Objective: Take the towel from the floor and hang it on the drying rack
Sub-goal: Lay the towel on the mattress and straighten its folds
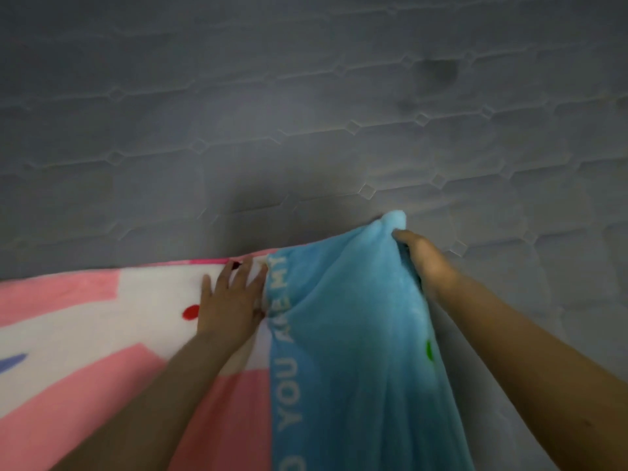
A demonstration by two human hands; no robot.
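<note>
Across the lower half of the head view, both bare forearms reach forward over the towel [343,334]. Left hand [231,300] lies flat on the white and pink part of the towel, fingers straight and spread, tips near the cloth's far edge, gripping nothing. Right hand [424,263] has fingers curled into a bunched peak of the light blue part, lifting that bit above the rest; fingertips are buried in the fabric, so how they pinch can't be made out. Blue panel hangs in folds from the raised peak toward the camera. Pale lettering runs along the blue panel's left border, partly creased, readable only in part ("YOU", "MY"). Red dot [191,312] sits just beside the left hand; small green mark [430,350] shows on the blue near the right forearm. Towel is cut off by the left and bottom frame edges, full extent unknown. Beyond the towel's far edge lies a grey quilted mattress [306,113] with stitched diamond seams, a couple of darker blotches upper right. Image is soft and dim; what the towel rests on underneath is hidden.
</note>
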